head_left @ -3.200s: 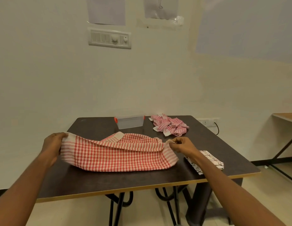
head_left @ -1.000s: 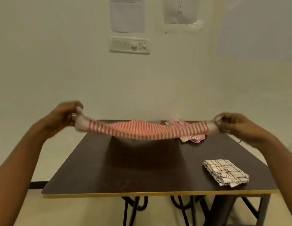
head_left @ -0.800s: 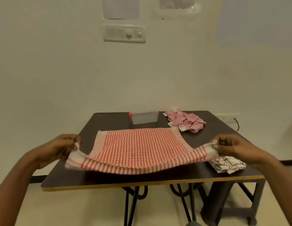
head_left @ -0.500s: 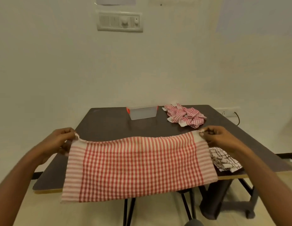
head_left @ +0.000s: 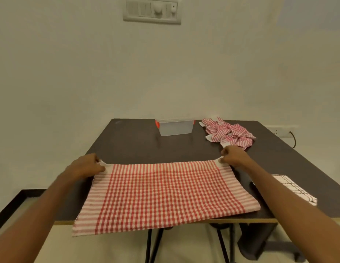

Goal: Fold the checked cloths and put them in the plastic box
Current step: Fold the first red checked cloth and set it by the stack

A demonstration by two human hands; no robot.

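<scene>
A red-and-white checked cloth [head_left: 163,194] lies spread flat on the dark table [head_left: 131,143], its near edge hanging over the front edge. My left hand [head_left: 87,166] pinches its far left corner and my right hand [head_left: 233,155] pinches its far right corner. The clear plastic box [head_left: 175,127] with red clips stands at the back of the table, its lid on. A crumpled red checked cloth [head_left: 229,132] lies to the right of the box. A folded white cloth with dark checks [head_left: 294,188] rests near the front right, partly behind my right forearm.
The table stands against a pale wall with a switch panel [head_left: 152,9] above. A wall socket with a cable [head_left: 290,132] is at the right. The table's black metal legs [head_left: 152,243] show below the front edge.
The cloth was held stretched in the air, then swung down and out; it now lies flat on the table with both hands still on its far corners.
</scene>
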